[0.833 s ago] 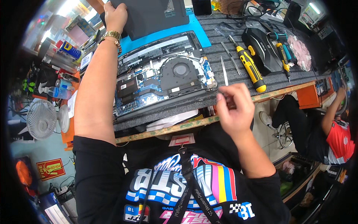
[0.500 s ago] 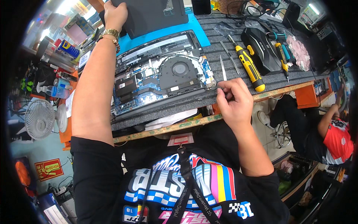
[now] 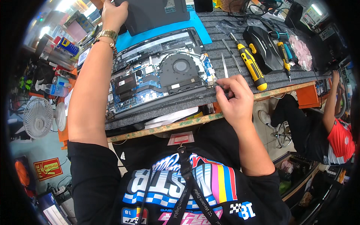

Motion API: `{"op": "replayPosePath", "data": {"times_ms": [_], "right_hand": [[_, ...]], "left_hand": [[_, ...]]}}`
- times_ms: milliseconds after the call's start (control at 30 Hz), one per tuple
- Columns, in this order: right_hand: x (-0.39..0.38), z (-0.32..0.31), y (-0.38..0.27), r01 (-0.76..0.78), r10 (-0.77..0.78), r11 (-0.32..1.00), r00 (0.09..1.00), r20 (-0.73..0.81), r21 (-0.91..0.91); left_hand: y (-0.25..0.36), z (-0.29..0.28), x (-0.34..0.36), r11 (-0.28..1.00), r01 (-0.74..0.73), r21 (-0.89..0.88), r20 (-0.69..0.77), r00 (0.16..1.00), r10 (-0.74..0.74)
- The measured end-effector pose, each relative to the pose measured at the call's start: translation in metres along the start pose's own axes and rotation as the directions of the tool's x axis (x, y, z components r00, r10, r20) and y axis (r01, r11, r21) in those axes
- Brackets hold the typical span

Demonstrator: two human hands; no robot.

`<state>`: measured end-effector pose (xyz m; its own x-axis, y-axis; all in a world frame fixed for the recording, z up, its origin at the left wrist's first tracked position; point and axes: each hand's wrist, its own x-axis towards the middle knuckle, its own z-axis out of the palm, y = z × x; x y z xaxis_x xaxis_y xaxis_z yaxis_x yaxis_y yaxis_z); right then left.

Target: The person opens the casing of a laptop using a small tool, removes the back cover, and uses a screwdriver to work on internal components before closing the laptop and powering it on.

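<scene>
An opened laptop base point(image 3: 159, 75) lies on the grey striped mat, its fan, battery and blue circuit board exposed. My right hand point(image 3: 237, 97) is at its near right corner, fingers curled and thumb drawn in; a small dark thing shows by the fingertips, too little of it to name. Up at the far left, my left hand point(image 3: 114, 15) is beside the left edge of a dark laptop cover point(image 3: 155, 17), which lies on a blue mat point(image 3: 202, 32). The upper frame edge cuts off its fingers, so its grip is hidden.
Right of the laptop lie tweezers point(image 3: 224, 65), a thin metal tool point(image 3: 231, 56), a yellow-black electric screwdriver point(image 3: 252, 67), a black angular case point(image 3: 264, 48), a smaller yellow screwdriver point(image 3: 284, 60) and a crumpled pink cloth point(image 3: 300, 52). Another person in red point(image 3: 340, 140) sits at the right.
The view has shifted slightly, and the laptop base appears a little further left. My right hand stays by its corner with fingers curled; my left hand keeps its place beside the cover.
</scene>
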<state>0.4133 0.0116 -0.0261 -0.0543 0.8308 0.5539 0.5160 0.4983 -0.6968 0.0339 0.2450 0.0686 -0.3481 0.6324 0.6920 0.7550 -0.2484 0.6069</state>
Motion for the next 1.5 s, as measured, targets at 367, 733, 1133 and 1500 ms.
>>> {"op": "replayPosePath", "data": {"times_ms": [367,733,1133,1500], "right_hand": [[0.018,-0.008,-0.010,-0.082,0.096,0.993,0.977,0.192,-0.081],[0.019,-0.009,-0.008,-0.074,0.074,0.997,0.978,0.193,-0.006],[0.017,-0.012,0.011,-0.284,0.260,0.932,0.957,0.128,0.228],[0.019,-0.011,0.011,-0.338,0.316,0.906,0.941,0.125,0.256]], "left_hand": [[-0.015,-0.043,-0.022,1.000,-0.016,-0.004,0.126,0.992,0.017],[0.042,-0.107,-0.116,0.947,-0.071,-0.313,0.216,0.966,0.144],[0.108,-0.084,-0.162,0.914,-0.233,-0.333,0.398,0.844,0.360],[0.105,-0.083,-0.185,0.879,-0.395,-0.269,0.500,0.722,0.478]]}}
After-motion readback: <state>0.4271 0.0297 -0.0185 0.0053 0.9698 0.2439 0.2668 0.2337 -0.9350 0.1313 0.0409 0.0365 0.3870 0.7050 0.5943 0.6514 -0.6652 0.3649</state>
